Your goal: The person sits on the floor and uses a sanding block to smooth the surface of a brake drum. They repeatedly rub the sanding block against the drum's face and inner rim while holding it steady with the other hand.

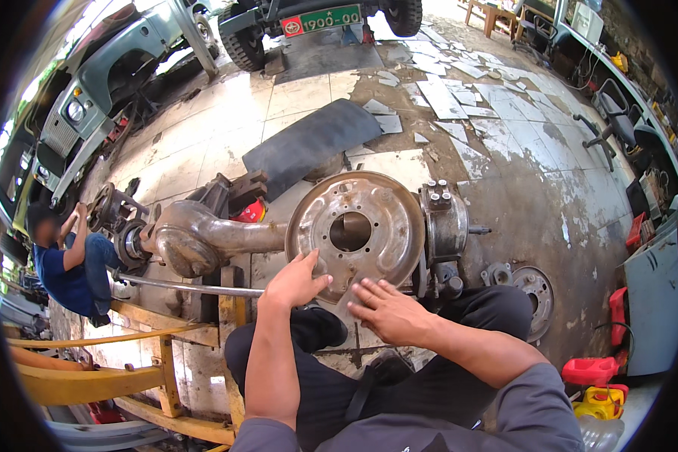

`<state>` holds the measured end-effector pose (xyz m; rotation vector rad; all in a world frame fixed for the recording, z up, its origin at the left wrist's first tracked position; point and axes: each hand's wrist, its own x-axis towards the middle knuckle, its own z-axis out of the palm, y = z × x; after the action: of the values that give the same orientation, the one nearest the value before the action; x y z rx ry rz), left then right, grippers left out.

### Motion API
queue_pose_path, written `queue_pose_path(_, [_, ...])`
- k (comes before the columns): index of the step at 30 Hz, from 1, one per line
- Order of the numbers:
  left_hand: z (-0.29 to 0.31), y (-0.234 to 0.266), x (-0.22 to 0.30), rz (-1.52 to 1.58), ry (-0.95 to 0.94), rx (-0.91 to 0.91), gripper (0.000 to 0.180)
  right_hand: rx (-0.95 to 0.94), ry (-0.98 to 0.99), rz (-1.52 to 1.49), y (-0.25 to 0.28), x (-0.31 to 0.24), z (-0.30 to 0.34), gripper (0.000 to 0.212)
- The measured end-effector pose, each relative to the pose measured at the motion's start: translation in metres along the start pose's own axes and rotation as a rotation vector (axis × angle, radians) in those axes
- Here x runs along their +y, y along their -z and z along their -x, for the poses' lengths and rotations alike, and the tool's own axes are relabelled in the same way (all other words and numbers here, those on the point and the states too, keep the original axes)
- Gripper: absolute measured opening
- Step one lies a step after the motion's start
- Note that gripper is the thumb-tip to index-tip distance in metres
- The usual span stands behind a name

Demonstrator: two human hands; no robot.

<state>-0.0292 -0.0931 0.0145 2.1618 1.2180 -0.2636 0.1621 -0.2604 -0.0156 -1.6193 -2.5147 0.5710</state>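
A round, rusty metal backing plate (369, 218) with a centre hole faces me at the end of a grimy axle housing (203, 239). My left hand (297, 280) lies flat on the plate's lower left rim, fingers spread. My right hand (388, 309) rests open on the lower edge of the plate, fingers pointing left. Neither hand grips anything. My legs in dark trousers sit just below the plate.
A brake hub part (444, 218) stands right of the plate, a smaller disc (536, 295) lies on the floor. A black mat (309, 143), yellow frame (128, 354), red containers (589, 369), vehicles behind, and a seated person (71, 264) at left.
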Motion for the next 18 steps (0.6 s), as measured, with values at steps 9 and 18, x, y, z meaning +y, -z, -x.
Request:
queue_pose_path(9, [-0.003, -0.001, -0.004, -0.019, -0.023, -0.015, 0.080, 0.066, -0.080, 0.163, 0.002, 0.014, -0.004, 0.052])
queue_pose_path(18, [-0.002, -0.004, -0.006, -0.042, -0.035, 0.015, 0.078, 0.052, -0.209, 0.224, 0.006, 0.025, -0.001, 0.051])
